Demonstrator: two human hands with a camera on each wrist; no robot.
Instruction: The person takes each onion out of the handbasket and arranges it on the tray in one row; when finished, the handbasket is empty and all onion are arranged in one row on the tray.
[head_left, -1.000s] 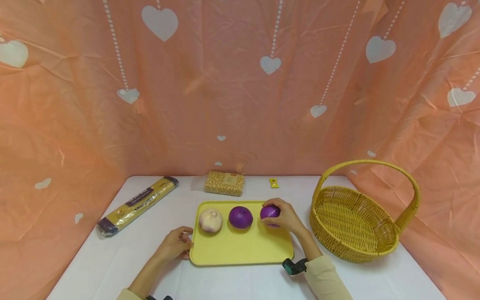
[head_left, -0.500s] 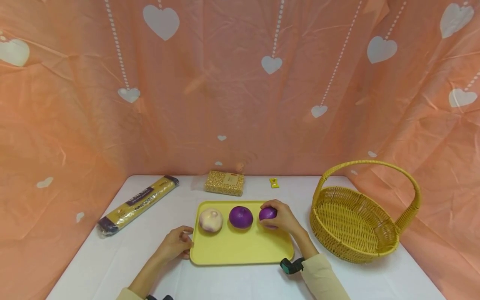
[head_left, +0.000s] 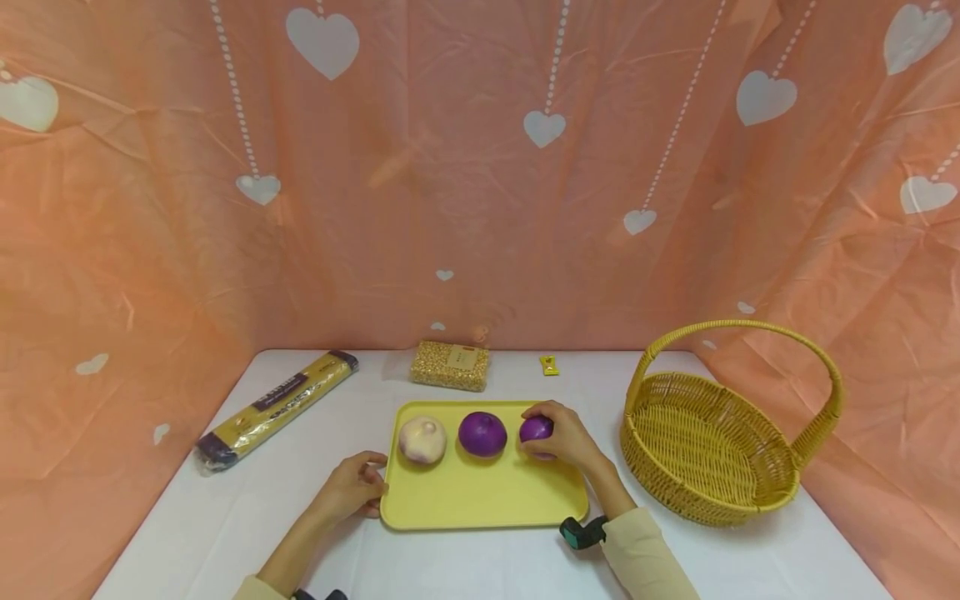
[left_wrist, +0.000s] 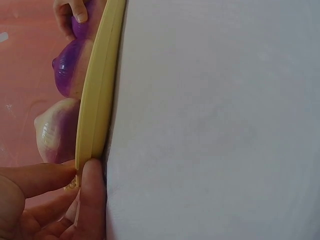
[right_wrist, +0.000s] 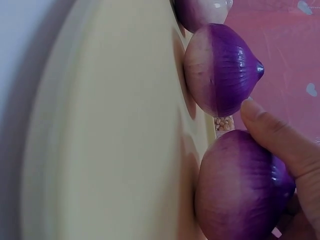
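A yellow tray (head_left: 480, 504) lies on the white table with three onions in a row along its far half. At its left edge, my left hand (head_left: 351, 487) pinches the rim; in the left wrist view, fingertips (left_wrist: 93, 172) press the outer wall. My right hand (head_left: 566, 435) grips the rightmost purple onion (head_left: 536, 435), thumb on the near side and fingers over its far side. The right wrist view shows this onion (right_wrist: 237, 187) low over the tray, its underside close to the surface. A second purple onion (head_left: 482, 434) sits mid-row, and a whitish onion (head_left: 422, 441) at left.
A wicker basket (head_left: 708, 442) with a tall handle stands right of the tray. Behind the tray lie a bag of corn kernels (head_left: 450, 365) and a small yellow packet (head_left: 549, 365). A long spaghetti pack (head_left: 277, 410) lies at left. A pink heart-patterned curtain (head_left: 480, 208) closes the back.
My right hand has shifted slightly left with the purple onion, then stayed nearly in place. The left hand, tray and other onions have not visibly moved.
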